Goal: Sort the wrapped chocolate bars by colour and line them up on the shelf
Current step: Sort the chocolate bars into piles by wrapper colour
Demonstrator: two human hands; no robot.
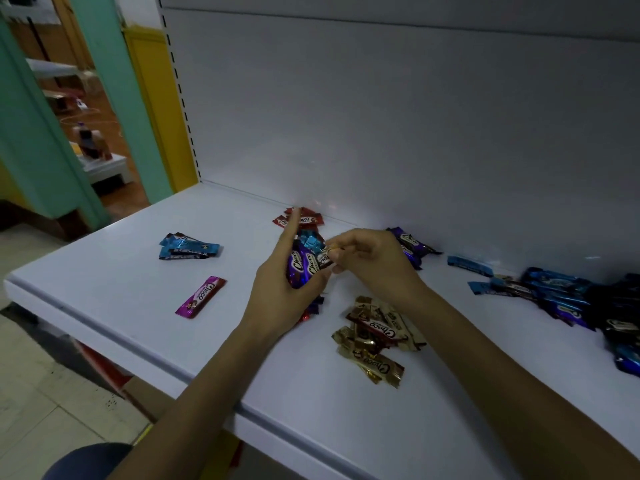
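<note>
Purple wrappers are filling most of the mixed bunch of bars (302,269) that your left hand (277,292) is gripping just above the shelf (104,271), its index finger pointing straight toward the red pile (306,218) by the back wall. Your right hand (369,263) is pinching the end of one gold-brown bar (325,260) in that bunch, probably aiming it for the gold pile (375,336) lying beside your right wrist. The other colours are lying apart, so the groups are not mixing: light blue bars (188,247) at the left, one pink bar (201,296) near the front, purple bars (414,244) behind your right hand, dark blue bars (554,296) far right. Nothing is lying in a neat line yet.
</note>
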